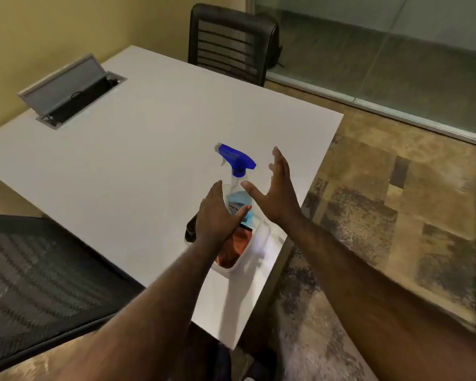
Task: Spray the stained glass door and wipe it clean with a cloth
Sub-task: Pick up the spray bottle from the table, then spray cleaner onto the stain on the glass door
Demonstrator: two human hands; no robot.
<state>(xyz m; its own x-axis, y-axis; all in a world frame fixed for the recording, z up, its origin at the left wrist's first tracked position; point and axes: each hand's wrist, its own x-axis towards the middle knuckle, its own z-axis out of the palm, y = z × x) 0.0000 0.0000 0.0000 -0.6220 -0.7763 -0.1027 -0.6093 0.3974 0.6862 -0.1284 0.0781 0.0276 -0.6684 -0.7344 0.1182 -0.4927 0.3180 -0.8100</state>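
A clear spray bottle [238, 185] with a blue trigger head and blue liquid stands upright in a white tray [260, 237] near the table's right edge. An orange-brown cloth [235, 244] lies in the same tray, partly under my left wrist. My left hand [217, 215] is just left of the bottle, fingers spread, thumb reaching across its lower body. My right hand [278, 191] hovers open just right of the bottle, palm facing it, not gripping. A glass wall [382, 50] runs along the far right of the room.
The white table [138, 149] carries an open grey cable box [69, 92] at its far left. A black mesh chair [231, 42] stands behind the table and another [39, 270] at my near left. A dark object [190, 229] sits at the tray's left end.
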